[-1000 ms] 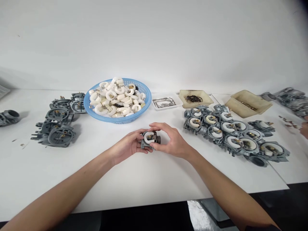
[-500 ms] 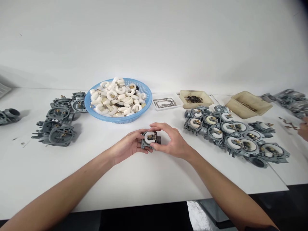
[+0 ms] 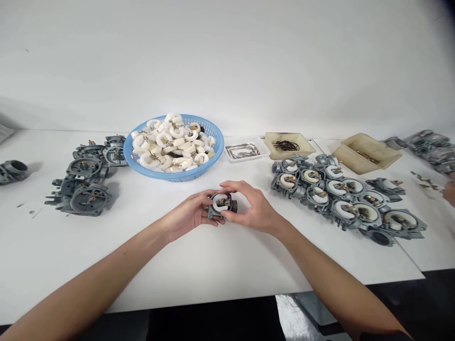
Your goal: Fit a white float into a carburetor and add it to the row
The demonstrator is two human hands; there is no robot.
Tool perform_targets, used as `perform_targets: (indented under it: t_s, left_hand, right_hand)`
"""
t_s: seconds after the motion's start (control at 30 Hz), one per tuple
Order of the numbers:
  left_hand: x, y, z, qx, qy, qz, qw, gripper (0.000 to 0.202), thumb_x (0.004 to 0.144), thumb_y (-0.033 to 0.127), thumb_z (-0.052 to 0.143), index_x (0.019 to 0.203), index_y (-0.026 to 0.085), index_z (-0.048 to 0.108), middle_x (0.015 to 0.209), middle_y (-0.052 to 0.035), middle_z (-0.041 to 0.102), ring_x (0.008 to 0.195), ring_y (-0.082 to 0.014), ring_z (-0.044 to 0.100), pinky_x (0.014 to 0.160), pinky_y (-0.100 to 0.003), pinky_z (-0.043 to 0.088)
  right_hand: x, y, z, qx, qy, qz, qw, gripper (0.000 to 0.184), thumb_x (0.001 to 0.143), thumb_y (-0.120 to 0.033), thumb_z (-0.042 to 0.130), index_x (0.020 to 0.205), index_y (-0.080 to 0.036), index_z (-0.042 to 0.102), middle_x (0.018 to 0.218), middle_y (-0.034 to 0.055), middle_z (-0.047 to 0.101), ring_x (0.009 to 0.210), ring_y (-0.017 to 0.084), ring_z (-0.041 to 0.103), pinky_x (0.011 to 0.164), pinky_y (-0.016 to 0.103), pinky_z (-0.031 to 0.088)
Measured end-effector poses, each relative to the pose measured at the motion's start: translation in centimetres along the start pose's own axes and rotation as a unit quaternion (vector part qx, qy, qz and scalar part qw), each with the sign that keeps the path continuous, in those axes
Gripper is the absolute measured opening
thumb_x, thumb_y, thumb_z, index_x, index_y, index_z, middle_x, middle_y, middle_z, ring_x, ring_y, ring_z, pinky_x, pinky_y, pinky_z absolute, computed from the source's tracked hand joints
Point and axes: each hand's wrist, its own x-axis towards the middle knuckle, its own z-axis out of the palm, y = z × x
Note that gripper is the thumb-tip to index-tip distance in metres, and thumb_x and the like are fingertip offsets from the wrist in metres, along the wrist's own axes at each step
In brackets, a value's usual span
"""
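Both hands hold one grey carb [image 3: 212, 212] over the near middle of the desk [image 3: 199, 270], its open bowl side facing up. A white C-shaped float [image 3: 216, 204] sits inside it, with brass and dark metal parts in the float's gap. The left hand [image 3: 188, 217] wraps the carb's left side, its grip closed around the casting, some fingers underneath. The right hand [image 3: 254, 208] curves around the other side, its grip pinching the carb between the thumb at the near edge and fingertips at the far edge.

Behind the hands, a blue basket [image 3: 174, 176] is heaped with white floats [image 3: 163, 139]. To its right stand a white tray [image 3: 250, 158] of thin metal pieces, a bin [image 3: 305, 143] with a dark tangle, and a tilted bin [image 3: 350, 160] of small brass-coloured bits. Carbs with floats [image 3: 320, 195] crowd the right; other carbs [image 3: 89, 199] cluster left of the basket. At the far right edge, another person's hand [image 3: 450, 193] is partly visible near small brownish pieces [image 3: 424, 181].
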Motion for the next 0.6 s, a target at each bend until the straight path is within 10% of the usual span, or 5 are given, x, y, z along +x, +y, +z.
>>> perform_targets:
  t_s: [0.6]
  left_hand:
    - [-0.1,0.07,-0.01,0.003,-0.002,0.002,1.0,0.043,0.094,0.024,0.058,0.136,0.015,0.059,0.107,-0.0147,0.074,0.088,-0.0255,0.074,0.086,-0.038,0.056]
  right_hand:
    - [-0.15,0.37,0.02,0.013,-0.002,0.008,1.0,0.062,0.084,-0.03,0.078,0.14,-0.032,0.053,0.127,0.004,0.071,0.12,0.024,0.066,0.107,0.045,0.051]
